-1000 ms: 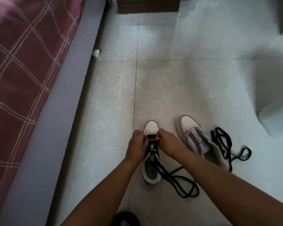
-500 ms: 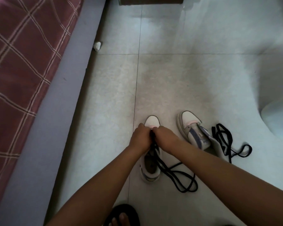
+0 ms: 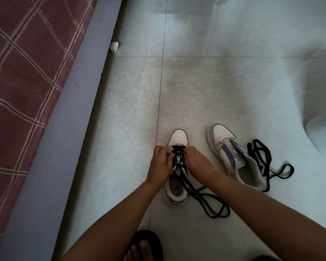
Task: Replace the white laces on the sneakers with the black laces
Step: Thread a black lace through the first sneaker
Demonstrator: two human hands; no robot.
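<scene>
Left hand (image 3: 161, 164): curled at the left side of the near sneaker (image 3: 175, 191), fingertips pinching the black lace (image 3: 177, 155) at the lower eyelets, probably to keep it tight.
Right hand (image 3: 197, 162): curled at the opposite side, also pinching the same lace; both hands pull against each other over the tongue.
Near sneaker: stands upright on the floor (image 3: 215, 91), toe pointing away from the person, so the eyelets face up and are easy to reach.
Lace progress: only the first rows near the toe are crossed; the long free ends lie looped on the floor at the right of the heel.
Second sneaker (image 3: 231, 157): to the right, leaning to one side, no lace in it as far as visible.
Second black lace (image 3: 262, 159): loose pile touching that shoe, likely waiting for its turn.
White laces: not visible.
</scene>
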